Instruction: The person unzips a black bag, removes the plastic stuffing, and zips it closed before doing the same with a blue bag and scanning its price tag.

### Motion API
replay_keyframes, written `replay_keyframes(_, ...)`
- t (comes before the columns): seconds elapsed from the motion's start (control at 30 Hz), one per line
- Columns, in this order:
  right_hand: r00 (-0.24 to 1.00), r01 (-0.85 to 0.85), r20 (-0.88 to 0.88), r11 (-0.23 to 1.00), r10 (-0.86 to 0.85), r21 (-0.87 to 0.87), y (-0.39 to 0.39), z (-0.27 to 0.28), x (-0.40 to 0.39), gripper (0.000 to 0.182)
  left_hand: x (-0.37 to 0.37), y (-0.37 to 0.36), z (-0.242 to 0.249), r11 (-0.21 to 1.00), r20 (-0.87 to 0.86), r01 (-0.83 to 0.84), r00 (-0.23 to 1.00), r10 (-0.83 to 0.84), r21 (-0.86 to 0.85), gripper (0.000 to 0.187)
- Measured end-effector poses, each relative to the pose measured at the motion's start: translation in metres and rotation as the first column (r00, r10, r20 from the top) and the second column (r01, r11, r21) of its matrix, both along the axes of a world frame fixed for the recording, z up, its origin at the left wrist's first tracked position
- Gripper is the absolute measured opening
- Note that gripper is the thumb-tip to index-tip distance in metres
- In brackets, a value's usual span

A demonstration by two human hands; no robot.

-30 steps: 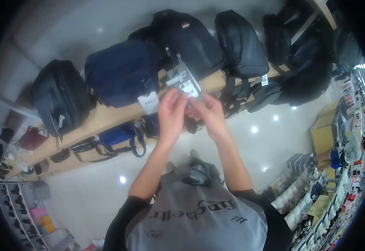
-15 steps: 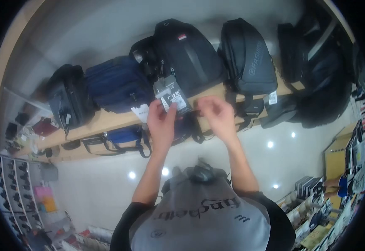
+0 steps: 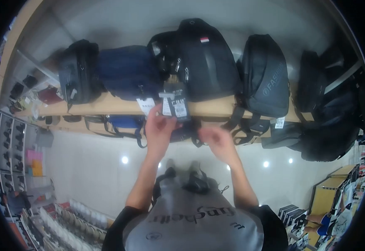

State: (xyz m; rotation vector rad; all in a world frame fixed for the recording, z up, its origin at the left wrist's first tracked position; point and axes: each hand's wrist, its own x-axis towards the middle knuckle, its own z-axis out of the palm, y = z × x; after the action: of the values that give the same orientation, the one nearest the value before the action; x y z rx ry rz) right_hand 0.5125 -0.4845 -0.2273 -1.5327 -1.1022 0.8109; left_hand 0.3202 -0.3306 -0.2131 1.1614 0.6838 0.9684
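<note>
Several bags stand on a wooden shelf (image 3: 216, 108). From the large black backpack (image 3: 209, 62) hangs a dark tag with white print (image 3: 180, 104), over the shelf's front edge. My left hand (image 3: 159, 125) is at the tag's lower left, thumb and fingers curled together on its edge. Right of the tag, apart from it, my right hand (image 3: 216, 140) has its fingers bent together; motion blurs them, and whether they hold anything is unclear. A white tag (image 3: 146, 105) hangs below the navy bag (image 3: 128, 71), just left of my left hand.
A black sling bag with lettering (image 3: 266, 77) stands to the right, and a dark bag (image 3: 80, 71) at the left. More bags hang under the shelf. Shoe racks (image 3: 7, 154) line the left side. Another person's blue shorts (image 3: 325, 224) show at lower right.
The view has shifted, so the bags sit further right in it. My right hand has moved lower and a little further from the tag; my left hand remains at the tag.
</note>
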Motion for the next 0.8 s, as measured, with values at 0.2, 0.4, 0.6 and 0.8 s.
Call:
replay_keyframes(0.2,0.906,-0.414,-0.232,0.851,0.353,-0.323,-0.110,-0.092,-0.019,0.044,-0.010,0.014,-0.014,1.000,0.036,0.016,0.999,-0.016,-0.011,0.053)
replay_keyframes(0.4,0.890,-0.453,-0.080,0.851,0.448,-0.267,-0.138,-0.107,-0.066,0.078,-0.011,0.010,-0.033,0.992,0.123,-0.111,0.986,0.117,-0.054,0.048)
replay_keyframes(0.6,0.890,-0.452,-0.045,0.866,0.453,-0.215,-0.113,-0.110,-0.077,0.089,-0.012,0.008,-0.030,0.980,0.217,-0.002,0.975,0.046,-0.197,0.044)
replay_keyframes(0.8,0.887,-0.446,-0.242,0.866,0.393,-0.227,-0.119,-0.124,-0.092,0.081,-0.015,0.000,-0.016,0.952,0.265,0.038,0.963,0.046,-0.303,0.044)
